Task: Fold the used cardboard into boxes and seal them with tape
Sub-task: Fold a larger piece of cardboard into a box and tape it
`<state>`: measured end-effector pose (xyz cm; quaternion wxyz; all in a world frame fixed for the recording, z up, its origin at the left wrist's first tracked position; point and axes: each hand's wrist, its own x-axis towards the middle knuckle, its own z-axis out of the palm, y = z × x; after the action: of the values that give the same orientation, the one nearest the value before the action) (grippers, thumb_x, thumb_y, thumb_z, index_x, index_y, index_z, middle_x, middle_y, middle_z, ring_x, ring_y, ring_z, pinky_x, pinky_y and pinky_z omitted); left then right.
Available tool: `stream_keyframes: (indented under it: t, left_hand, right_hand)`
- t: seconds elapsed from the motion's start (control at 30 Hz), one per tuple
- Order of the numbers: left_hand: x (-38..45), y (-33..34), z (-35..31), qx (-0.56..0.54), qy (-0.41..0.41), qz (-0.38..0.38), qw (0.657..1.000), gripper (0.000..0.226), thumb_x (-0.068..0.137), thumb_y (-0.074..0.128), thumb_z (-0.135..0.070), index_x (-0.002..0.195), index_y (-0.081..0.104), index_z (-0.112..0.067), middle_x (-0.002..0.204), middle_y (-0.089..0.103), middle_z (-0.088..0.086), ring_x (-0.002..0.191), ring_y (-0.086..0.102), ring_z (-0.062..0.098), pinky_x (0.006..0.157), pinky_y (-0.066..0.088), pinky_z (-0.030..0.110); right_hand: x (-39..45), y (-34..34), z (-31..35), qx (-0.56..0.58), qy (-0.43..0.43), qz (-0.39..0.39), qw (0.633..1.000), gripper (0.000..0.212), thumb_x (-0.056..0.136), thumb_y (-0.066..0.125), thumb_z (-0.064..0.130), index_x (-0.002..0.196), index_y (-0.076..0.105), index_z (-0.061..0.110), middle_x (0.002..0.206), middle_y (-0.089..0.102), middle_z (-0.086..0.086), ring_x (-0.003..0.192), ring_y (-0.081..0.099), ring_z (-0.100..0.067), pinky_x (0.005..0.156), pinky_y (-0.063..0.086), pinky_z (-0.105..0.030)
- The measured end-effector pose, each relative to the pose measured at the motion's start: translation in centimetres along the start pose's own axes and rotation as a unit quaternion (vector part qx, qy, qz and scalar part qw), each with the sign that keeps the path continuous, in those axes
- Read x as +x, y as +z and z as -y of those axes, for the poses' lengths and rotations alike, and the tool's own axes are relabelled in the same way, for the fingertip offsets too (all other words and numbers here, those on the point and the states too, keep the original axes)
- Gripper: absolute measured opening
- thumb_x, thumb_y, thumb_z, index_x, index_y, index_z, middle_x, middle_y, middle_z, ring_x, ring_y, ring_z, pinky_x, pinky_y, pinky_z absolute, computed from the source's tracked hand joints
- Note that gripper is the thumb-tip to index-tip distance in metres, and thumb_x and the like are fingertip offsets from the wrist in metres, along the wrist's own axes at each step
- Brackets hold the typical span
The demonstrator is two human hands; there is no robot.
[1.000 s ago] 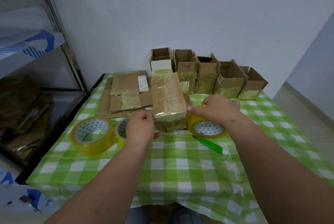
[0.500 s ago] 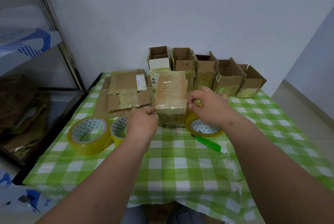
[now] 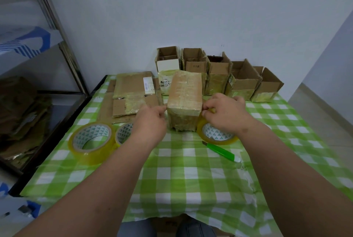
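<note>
Two hands (image 3: 150, 120) (image 3: 225, 114) on one taped box (image 3: 184, 101); three tape rolls (image 3: 91, 142) (image 3: 124, 134) (image 3: 216, 134).

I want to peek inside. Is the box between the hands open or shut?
Shut. The box has its top flaps flat under shiny tape, and no opening shows.
</note>
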<state>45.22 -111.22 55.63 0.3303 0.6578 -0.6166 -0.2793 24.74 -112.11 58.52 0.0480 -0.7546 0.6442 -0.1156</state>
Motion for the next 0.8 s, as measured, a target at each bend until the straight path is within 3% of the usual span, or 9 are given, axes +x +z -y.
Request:
stream_keyframes:
  t: [0.1, 0.2, 0.4, 0.57, 0.67, 0.8]
  left_hand:
    - [0.8, -0.4, 0.1, -0.035, 0.006, 0.014, 0.999, 0.032, 0.100, 0.050, -0.009, 0.122, 0.069, -0.023, 0.110, 0.066, -0.004, 0.094, 0.061, 0.018, 0.081, 0.047, 0.027]
    - [1.3, -0.5, 0.2, -0.054, 0.020, 0.036, 0.998, 0.027, 0.095, 0.060, -0.009, 0.110, 0.073, -0.026, 0.098, 0.073, -0.007, 0.093, 0.066, 0.013, 0.088, 0.051, 0.029]
    - [1.8, 0.0, 0.7, -0.027, 0.043, -0.001, 0.999, 0.014, 0.089, 0.071, -0.019, 0.099, 0.073, -0.029, 0.083, 0.069, -0.018, 0.083, 0.066, 0.002, 0.071, 0.047, 0.019]
    - [2.0, 0.2, 0.6, -0.005, 0.066, -0.022, 0.998, 0.030, 0.089, 0.071, -0.026, 0.118, 0.064, -0.026, 0.089, 0.069, -0.012, 0.085, 0.066, 0.007, 0.080, 0.055, 0.032]
    - [1.8, 0.3, 0.1, 0.014, 0.106, -0.037, 0.994, 0.042, 0.091, 0.068, -0.024, 0.130, 0.055, -0.034, 0.084, 0.063, -0.014, 0.082, 0.064, 0.009, 0.074, 0.052, 0.030]
    - [1.6, 0.7, 0.3, 0.036, 0.191, -0.048, 0.980, 0.048, 0.094, 0.065, -0.021, 0.136, 0.055, -0.040, 0.097, 0.068, -0.008, 0.088, 0.063, 0.016, 0.082, 0.053, 0.034]
  right_hand:
    - [0.1, 0.0, -0.3, -0.007, 0.010, 0.010, 1.000, 0.024, 0.097, 0.047, 0.048, 0.111, 0.065, 0.039, 0.116, 0.050, 0.009, 0.117, 0.046, -0.014, 0.108, 0.017, -0.046]
    - [0.1, 0.1, -0.5, -0.011, 0.013, 0.004, 1.000, 0.026, 0.095, 0.049, 0.053, 0.110, 0.065, 0.039, 0.117, 0.051, 0.009, 0.115, 0.047, -0.015, 0.108, 0.017, -0.047]
    - [0.4, 0.6, -0.7, -0.019, -0.006, -0.022, 1.000, 0.024, 0.091, 0.051, 0.057, 0.100, 0.066, 0.040, 0.111, 0.053, 0.012, 0.110, 0.048, -0.012, 0.104, 0.018, -0.045]
    - [0.5, 1.0, -0.9, -0.042, -0.019, -0.051, 0.998, 0.031, 0.090, 0.050, 0.060, 0.097, 0.069, 0.035, 0.106, 0.058, 0.012, 0.107, 0.052, -0.013, 0.107, 0.019, -0.047]
    - [0.3, 1.2, -1.1, -0.049, -0.029, -0.064, 0.996, 0.034, 0.091, 0.048, 0.059, 0.097, 0.069, 0.033, 0.102, 0.059, 0.012, 0.106, 0.054, -0.014, 0.107, 0.020, -0.047]
    - [0.3, 1.1, -1.4, -0.028, -0.032, -0.066, 0.997, 0.032, 0.093, 0.041, 0.061, 0.083, 0.059, 0.037, 0.092, 0.055, 0.012, 0.097, 0.053, -0.013, 0.104, 0.023, -0.046]
